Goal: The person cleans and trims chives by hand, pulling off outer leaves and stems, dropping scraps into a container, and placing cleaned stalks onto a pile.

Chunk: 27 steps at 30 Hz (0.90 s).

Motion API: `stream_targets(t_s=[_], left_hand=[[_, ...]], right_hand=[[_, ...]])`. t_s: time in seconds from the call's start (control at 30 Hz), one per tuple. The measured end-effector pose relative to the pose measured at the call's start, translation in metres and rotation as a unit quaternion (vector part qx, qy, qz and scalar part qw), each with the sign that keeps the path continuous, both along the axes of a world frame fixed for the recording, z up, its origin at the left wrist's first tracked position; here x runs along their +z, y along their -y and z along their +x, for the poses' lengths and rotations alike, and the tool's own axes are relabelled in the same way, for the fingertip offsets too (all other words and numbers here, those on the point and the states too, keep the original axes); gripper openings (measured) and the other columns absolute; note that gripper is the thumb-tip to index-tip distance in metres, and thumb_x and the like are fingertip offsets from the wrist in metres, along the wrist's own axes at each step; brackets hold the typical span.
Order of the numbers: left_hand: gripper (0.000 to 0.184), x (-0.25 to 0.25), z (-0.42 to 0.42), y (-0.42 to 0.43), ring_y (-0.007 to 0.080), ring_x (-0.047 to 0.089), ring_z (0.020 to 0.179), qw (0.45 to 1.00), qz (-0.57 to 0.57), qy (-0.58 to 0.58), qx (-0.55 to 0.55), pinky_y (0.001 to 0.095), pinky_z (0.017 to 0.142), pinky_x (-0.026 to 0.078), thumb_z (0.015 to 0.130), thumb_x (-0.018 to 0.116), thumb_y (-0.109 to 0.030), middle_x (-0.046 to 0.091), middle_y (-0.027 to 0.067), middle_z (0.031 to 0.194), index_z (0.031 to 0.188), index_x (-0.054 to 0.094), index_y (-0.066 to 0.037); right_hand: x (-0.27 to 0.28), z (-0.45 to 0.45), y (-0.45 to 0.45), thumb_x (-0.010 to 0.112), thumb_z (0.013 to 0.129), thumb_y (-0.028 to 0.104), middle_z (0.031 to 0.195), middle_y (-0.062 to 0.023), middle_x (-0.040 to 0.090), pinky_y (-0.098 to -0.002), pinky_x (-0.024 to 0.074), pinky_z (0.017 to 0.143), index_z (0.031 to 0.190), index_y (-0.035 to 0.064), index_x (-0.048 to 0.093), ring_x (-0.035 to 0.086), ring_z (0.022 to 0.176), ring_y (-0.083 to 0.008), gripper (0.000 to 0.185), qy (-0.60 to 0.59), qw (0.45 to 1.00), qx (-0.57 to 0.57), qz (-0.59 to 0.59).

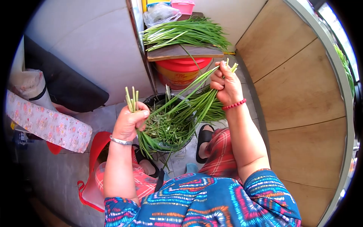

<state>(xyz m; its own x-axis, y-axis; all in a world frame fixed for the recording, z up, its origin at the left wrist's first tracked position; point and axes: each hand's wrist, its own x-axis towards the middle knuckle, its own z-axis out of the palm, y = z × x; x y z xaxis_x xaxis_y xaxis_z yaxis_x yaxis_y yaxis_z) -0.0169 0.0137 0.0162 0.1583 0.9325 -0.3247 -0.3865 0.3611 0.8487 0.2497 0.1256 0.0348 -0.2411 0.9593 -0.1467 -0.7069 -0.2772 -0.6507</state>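
Observation:
My left hand (130, 119) is closed around a small bunch of chives (132, 99), with the pale thick ends standing up above the fist and green leaves hanging below it. My right hand (226, 84), raised higher, pinches other chives (191, 90) by their pale ends. Their long leaves trail down and left over a black-lined bin (152, 100). Green and dry trimmings (166, 128) fill the bin between my feet. More green leaves lie at the bin's right side, partly under the held ones.
A pile of chives (185, 32) lies on a wooden board (170, 52) atop a red-lidded bucket (181, 72). A plastic bag (160, 15) and pink container (183, 6) stand behind. Wooden panels (298, 83) rise at right; a flowered roll (49, 119) and red bag (94, 170) are left.

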Motion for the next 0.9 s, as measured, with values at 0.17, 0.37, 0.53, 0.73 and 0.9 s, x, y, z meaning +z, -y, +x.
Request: stream_targets(t_s=[0.17,0.37,0.53,0.73,0.9], left_hand=[[0.010,0.007,-0.005,0.001,0.0052,0.033,0.038,0.998,0.014,0.031,0.046,0.0200,0.037,0.029,0.070,0.057,-0.008,0.048,0.0019,0.059,0.075,0.051,-0.004],[0.008,0.009,-0.006,0.002,0.0052,0.034,0.039,0.997,0.018,0.036,0.060,0.0195,0.036,0.029,0.071,0.056,-0.009,0.049,0.0031,0.061,0.075,0.049,-0.005],[0.008,0.014,-0.006,0.002,0.0051,0.034,0.039,0.996,0.023,0.044,0.068,0.0193,0.035,0.029,0.072,0.056,-0.009,0.049,0.0035,0.061,0.075,0.049,-0.005],[0.011,0.014,-0.004,0.004,0.0062,0.035,0.039,0.997,0.011,0.041,0.067,0.0201,0.036,0.029,0.070,0.059,-0.010,0.048,0.0031,0.058,0.073,0.051,-0.004],[0.012,0.013,0.003,0.006,0.0064,0.036,0.039,0.998,0.010,0.037,0.050,0.0197,0.036,0.028,0.070,0.060,-0.011,0.048,0.0022,0.056,0.073,0.051,-0.003]], right_hand=[[0.016,0.044,-0.008,0.050,0.084,0.023,0.064,-0.0006,0.042,-0.0163,0.0263,0.038,0.088,0.0059,0.050,0.031,0.048,-0.0058,0.017,-0.033,0.997,-0.070,-0.024],[0.079,0.079,-0.021,0.041,0.088,0.023,0.067,0.0002,0.038,-0.0159,0.0282,0.038,0.085,0.0035,0.049,0.035,0.052,-0.0060,0.021,-0.008,0.992,-0.120,0.026],[0.126,0.090,-0.035,0.041,0.088,0.021,0.067,-0.0002,0.037,-0.0166,0.0284,0.039,0.086,0.0018,0.049,0.035,0.053,-0.0072,0.020,0.038,0.985,-0.140,0.089],[0.174,0.055,-0.062,0.043,0.087,0.018,0.070,-0.0025,0.052,-0.0225,0.0383,0.047,0.080,0.0036,0.053,0.048,0.059,-0.0099,0.019,0.397,0.828,-0.306,0.250],[0.151,0.004,-0.117,0.049,0.079,0.002,0.070,-0.0061,0.058,-0.0249,0.0442,0.056,0.082,0.0057,0.055,0.055,0.063,-0.0129,0.008,0.568,0.650,-0.267,0.429]])
